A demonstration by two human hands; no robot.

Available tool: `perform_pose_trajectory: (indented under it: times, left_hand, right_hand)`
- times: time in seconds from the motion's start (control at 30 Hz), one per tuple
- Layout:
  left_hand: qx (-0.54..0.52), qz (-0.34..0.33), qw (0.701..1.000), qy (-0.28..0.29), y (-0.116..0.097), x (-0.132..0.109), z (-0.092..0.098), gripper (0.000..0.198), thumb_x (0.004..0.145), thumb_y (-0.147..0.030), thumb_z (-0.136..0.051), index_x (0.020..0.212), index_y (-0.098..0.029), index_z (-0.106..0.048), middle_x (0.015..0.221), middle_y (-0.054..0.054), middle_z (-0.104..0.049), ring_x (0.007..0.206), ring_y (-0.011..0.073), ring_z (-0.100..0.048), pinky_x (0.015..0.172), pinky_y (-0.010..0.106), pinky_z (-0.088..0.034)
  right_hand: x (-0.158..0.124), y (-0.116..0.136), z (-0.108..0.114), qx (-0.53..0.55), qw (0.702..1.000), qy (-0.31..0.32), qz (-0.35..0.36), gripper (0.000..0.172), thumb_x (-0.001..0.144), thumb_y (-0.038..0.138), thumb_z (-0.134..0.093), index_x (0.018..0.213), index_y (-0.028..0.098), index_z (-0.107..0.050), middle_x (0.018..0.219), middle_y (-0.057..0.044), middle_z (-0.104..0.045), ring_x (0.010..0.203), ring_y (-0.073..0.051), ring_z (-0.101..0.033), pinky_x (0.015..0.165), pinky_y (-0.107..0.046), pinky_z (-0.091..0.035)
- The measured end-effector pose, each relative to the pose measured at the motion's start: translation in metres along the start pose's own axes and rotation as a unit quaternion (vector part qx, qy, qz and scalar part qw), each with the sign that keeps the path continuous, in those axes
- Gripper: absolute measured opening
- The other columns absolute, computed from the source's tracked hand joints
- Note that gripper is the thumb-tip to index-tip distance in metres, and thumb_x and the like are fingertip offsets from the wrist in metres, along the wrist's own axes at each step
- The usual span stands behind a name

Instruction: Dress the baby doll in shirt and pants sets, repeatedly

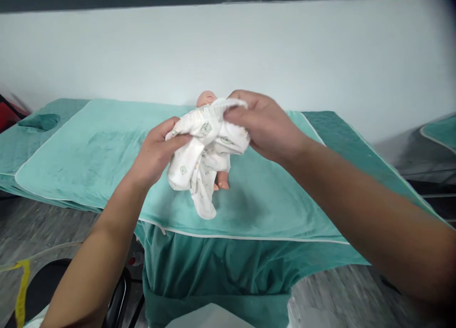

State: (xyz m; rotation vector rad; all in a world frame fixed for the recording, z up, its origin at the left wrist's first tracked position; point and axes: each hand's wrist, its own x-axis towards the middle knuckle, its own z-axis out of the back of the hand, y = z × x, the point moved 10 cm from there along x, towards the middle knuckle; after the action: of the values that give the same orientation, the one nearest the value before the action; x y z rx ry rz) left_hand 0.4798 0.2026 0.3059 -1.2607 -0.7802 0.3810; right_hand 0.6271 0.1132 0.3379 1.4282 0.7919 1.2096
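Faces one white wall (pixel 142 48) and one green-covered bed (pixel 107 152) (plus another green corner (pixel 443 132), far right). Holds one printed white garment (pixel 203 147) aloft before one half-hidden doll (pixel 206 98) on the bed. Pinches two cloth edges: left hand (pixel 155 150) at left, right hand (pixel 263 124) at upper right.

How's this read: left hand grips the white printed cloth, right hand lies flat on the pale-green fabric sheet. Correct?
No. In the head view, the right hand isn't flat on the pale-green fabric sheet; it grips the white printed cloth too. The left hand does grip it.
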Motion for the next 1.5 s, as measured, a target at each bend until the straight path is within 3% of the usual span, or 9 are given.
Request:
perform_pose_trajectory:
  times: [0.2, 0.33, 0.53, 0.67, 0.87, 1.03, 1.2, 1.37, 1.5]
  left_hand:
    - [-0.11, 0.072, 0.99, -0.046, 0.029, -0.002, -0.007, 0.037, 0.087, -0.053, -0.075, 0.103, -0.02, -0.072, 0.087, 0.006, -0.075, 0.091, 0.0282, -0.076, 0.079, 0.039, -0.061]
    - [-0.112, 0.101, 0.988, -0.029, 0.041, -0.01, -0.014, 0.054, 0.083, -0.065, -0.077, 0.11, -0.019, -0.073, 0.093, 0.009, -0.077, 0.096, 0.032, -0.077, 0.081, 0.042, -0.063]
    - [-0.109, 0.164, 0.971, 0.138, 0.052, -0.025, -0.05, 0.057, 0.066, -0.045, -0.097, 0.113, -0.018, -0.078, 0.107, 0.011, -0.08, 0.105, 0.0372, -0.077, 0.088, 0.047, -0.064]
    - [-0.164, 0.149, 0.974, 0.044, 0.06, -0.019, -0.034, 0.049, 0.073, -0.045, -0.092, 0.111, -0.018, -0.078, 0.108, 0.01, -0.081, 0.102, 0.0337, -0.078, 0.087, 0.043, -0.064]
    - [-0.202, 0.131, 0.97, 0.022, 0.067, -0.019, -0.038, 0.048, 0.076, -0.046, -0.089, 0.114, -0.019, -0.076, 0.106, 0.008, -0.082, 0.106, 0.0335, -0.078, 0.088, 0.043, -0.063]
    - [-0.213, 0.151, 0.964, 0.054, 0.081, -0.023, -0.044, 0.056, 0.077, -0.056, -0.087, 0.118, -0.02, -0.075, 0.108, 0.01, -0.081, 0.103, 0.0338, -0.078, 0.087, 0.043, -0.063]
    - [-0.161, 0.21, 0.947, 0.181, 0.095, -0.034, -0.061, 0.059, 0.061, -0.033, -0.1, 0.115, -0.02, -0.078, 0.112, 0.009, -0.081, 0.107, 0.0328, -0.077, 0.089, 0.04, -0.062]
    - [-0.231, 0.235, 0.942, 0.055, 0.113, -0.031, -0.054, 0.047, 0.069, -0.034, -0.093, 0.11, -0.017, -0.078, 0.1, 0.009, -0.082, 0.093, 0.0294, -0.078, 0.085, 0.039, -0.061]
    - [-0.238, 0.275, 0.931, 0.041, 0.138, -0.041, -0.071, 0.05, 0.072, -0.039, -0.09, 0.113, -0.016, -0.074, 0.099, 0.008, -0.081, 0.09, 0.0278, -0.077, 0.087, 0.04, -0.06]
  right_hand:
    - [-0.026, -0.046, -0.044, -0.067, 0.963, 0.205, -0.159, 0.025, 0.077, 0.043, -0.087, 0.083, 0.022, -0.075, 0.062, 0.001, -0.066, 0.053, -0.015, -0.06, 0.052, -0.028, -0.05]
    - [-0.018, -0.038, -0.028, -0.016, 0.988, 0.094, -0.124, 0.023, 0.081, 0.042, -0.082, 0.077, 0.022, -0.072, 0.064, -0.001, -0.069, 0.056, -0.018, -0.064, 0.051, -0.029, -0.051]
    - [-0.005, -0.05, -0.004, 0.022, 0.995, -0.021, -0.097, 0.02, 0.085, 0.034, -0.072, 0.071, 0.024, -0.061, 0.069, 0.001, -0.069, 0.065, -0.018, -0.065, 0.055, -0.028, -0.05]
    - [-0.01, -0.066, -0.003, 0.03, 0.991, -0.009, -0.127, 0.019, 0.082, 0.038, -0.078, 0.077, 0.024, -0.065, 0.072, 0.0, -0.071, 0.069, -0.02, -0.068, 0.059, -0.031, -0.054]
    - [-0.033, -0.081, -0.039, -0.023, 0.962, 0.203, -0.18, 0.028, 0.071, 0.037, -0.092, 0.092, 0.024, -0.079, 0.09, -0.002, -0.08, 0.091, -0.025, -0.077, 0.078, -0.035, -0.063]
    - [-0.026, -0.087, -0.023, 0.043, 0.979, 0.093, -0.177, 0.031, 0.079, 0.049, -0.086, 0.093, 0.024, -0.078, 0.081, -0.005, -0.079, 0.081, -0.027, -0.076, 0.068, -0.038, -0.062]
    - [-0.018, -0.096, 0.003, 0.107, 0.983, -0.031, -0.146, 0.023, 0.083, 0.044, -0.081, 0.097, 0.027, -0.076, 0.085, -0.002, -0.08, 0.088, -0.027, -0.076, 0.077, -0.038, -0.062]
    - [-0.043, -0.131, 0.01, 0.122, 0.969, -0.036, -0.213, 0.027, 0.077, 0.037, -0.086, 0.101, 0.025, -0.079, 0.095, -0.004, -0.082, 0.094, -0.028, -0.077, 0.077, -0.037, -0.061]
    - [-0.082, -0.169, 0.009, 0.115, 0.951, -0.005, -0.287, 0.045, 0.073, 0.041, -0.091, 0.113, 0.022, -0.08, 0.115, -0.01, -0.082, 0.106, -0.032, -0.077, 0.089, -0.043, -0.062]
